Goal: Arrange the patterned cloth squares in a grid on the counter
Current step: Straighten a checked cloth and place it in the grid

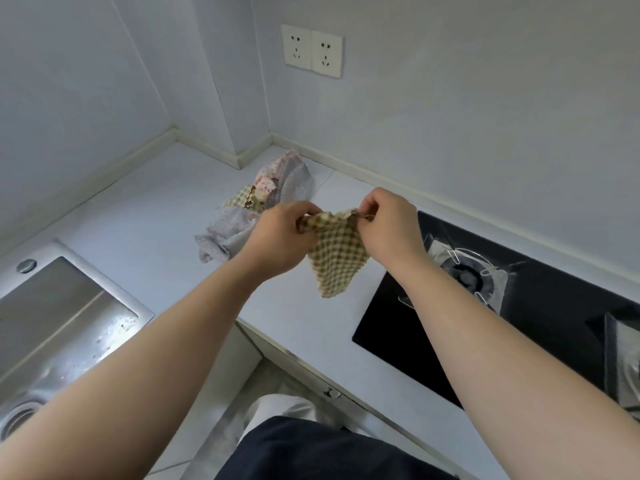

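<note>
While held above surface [149,216], green-checked cloth square [337,252] hangs between hands: left hand [277,239] pinches one top corner, right hand [389,226] pinches other, fingers [367,206] curled on fabric; lower point droops below wrists. Crumpled pile of other cloth squares [273,188] lies on surface just behind left hand

Dark navy garment [311,452], bare forearms [166,344] (pale trousers [280,408]).
</note>
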### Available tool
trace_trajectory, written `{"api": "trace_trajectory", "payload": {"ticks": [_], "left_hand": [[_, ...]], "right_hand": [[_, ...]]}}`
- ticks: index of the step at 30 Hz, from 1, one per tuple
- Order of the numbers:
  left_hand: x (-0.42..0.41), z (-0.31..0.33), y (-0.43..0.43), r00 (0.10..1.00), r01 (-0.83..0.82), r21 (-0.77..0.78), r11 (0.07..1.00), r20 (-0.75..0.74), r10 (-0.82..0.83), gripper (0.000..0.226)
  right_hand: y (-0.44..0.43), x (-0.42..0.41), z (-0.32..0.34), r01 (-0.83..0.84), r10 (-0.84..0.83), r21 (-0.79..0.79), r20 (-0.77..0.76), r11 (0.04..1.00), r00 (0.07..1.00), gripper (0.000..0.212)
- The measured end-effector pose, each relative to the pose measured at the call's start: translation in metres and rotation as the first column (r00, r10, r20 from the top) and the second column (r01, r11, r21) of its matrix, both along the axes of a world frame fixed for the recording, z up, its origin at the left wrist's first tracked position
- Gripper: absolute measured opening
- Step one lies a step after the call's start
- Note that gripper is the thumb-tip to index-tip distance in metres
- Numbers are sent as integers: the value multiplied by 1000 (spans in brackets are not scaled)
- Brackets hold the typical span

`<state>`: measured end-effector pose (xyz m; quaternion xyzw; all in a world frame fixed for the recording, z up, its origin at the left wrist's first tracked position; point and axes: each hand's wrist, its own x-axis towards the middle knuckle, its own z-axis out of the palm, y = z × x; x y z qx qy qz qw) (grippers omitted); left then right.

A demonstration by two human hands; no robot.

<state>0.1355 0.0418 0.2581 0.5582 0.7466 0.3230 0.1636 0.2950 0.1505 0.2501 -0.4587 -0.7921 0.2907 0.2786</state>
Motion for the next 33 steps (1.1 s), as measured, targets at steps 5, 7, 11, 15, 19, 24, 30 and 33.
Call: {"api": "trace_trajectory", "payload": {"ticks": [5,7,11,15,19,24,30,33], "left_hand": [[18,10,-10,993,70,-26,997,95,-67,57],[21,8,-10,994,66,-39,997,88,-62,56],[24,4,-9,999,33,-79,996,17,-32,29],[24,0,-8,998,8,-102,995,-64,-15,19],[26,-3,-5,991,0,-107,994,-130,-14,17],[21,-10,-4,952,-26,-116,993,-305,-10,12],[9,1,10,877,-206,-142,968,-465,118,25],[4,17,21,873,-241,-39,970,-444,200,14]], "right_hand": [[-1,16,10,15,-14,-17,50,1000,999,20],[-1,21,13,19,-18,-23,70,1000,997,20],[2,29,13,-22,25,-78,31,997,999,13],[4,35,10,-75,78,-93,20,993,997,12],[6,40,9,-108,112,-87,45,990,993,10],[8,43,6,-126,132,-92,65,988,989,10],[12,52,6,-144,145,-37,26,989,989,7],[11,57,10,-149,149,58,-3,987,989,8]]}}
